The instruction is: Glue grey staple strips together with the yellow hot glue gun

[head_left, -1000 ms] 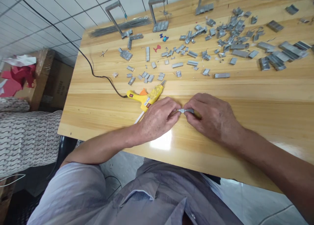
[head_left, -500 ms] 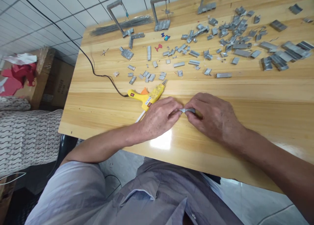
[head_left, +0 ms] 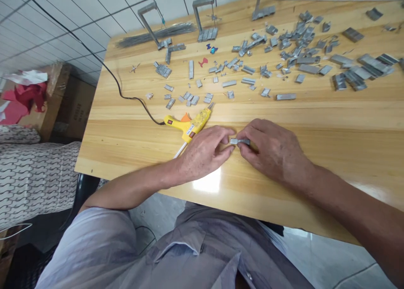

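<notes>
A small silvery strip of staples [head_left: 234,141] is pinched at its middle between the thumb and fingers of my right hand [head_left: 274,148], just above or on the wooden table. Its left end shows bare and its right end runs under my fingers. My left hand [head_left: 204,151] is at that bare end, thumb and forefinger parted and holding nothing. Beyond my left hand lies a yellow hot glue gun [head_left: 199,120], its nozzle toward the upper right and a glue stick [head_left: 180,150] protruding from its handle.
Broken staple strips [head_left: 303,32] lie scattered over the table's far half. Along the back stand metallic frames [head_left: 203,3] on staple bases, beside a bundle of thin rods [head_left: 176,29]. The gun's black cord [head_left: 121,91] crosses the left side. Red scraps [head_left: 203,62] lie mid-table.
My left thumb and forefinger have parted from the staple strip, uncovering its left end. The right hand keeps its pinch almost in place.
</notes>
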Demonstrator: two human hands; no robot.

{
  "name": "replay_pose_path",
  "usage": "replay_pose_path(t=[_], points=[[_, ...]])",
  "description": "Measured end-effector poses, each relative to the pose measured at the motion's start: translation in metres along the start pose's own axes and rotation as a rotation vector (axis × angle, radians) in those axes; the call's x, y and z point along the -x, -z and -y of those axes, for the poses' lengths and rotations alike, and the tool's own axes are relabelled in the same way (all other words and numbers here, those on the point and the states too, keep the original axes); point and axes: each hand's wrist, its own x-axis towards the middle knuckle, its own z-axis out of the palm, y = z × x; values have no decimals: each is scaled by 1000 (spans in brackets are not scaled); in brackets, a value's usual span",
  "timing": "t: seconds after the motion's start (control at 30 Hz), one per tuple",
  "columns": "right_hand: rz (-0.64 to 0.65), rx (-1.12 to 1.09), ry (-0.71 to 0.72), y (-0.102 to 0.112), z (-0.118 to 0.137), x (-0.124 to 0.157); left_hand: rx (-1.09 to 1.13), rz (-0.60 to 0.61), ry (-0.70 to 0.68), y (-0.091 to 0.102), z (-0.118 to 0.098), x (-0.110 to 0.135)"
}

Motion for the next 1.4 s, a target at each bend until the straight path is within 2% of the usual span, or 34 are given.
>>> replay_pose_path(t=[0.3, 0.57, 0.97, 1.2, 1.4], points=[[-28, -47, 31, 3, -3, 3, -58, 5, -61, 1, 0, 3], [-81, -4, 38, 4, -8, 5, -83, 22, -97, -2, 0, 0], [-53, 26, 22, 2, -4, 3, -99, 24, -86, -5, 0, -4], [-27, 27, -1, 3, -1, 3, -120, 64, -45, -3, -1, -5], [-12, 7, 5, 6, -3, 4, -90, 38, -51, -4, 1, -3]])
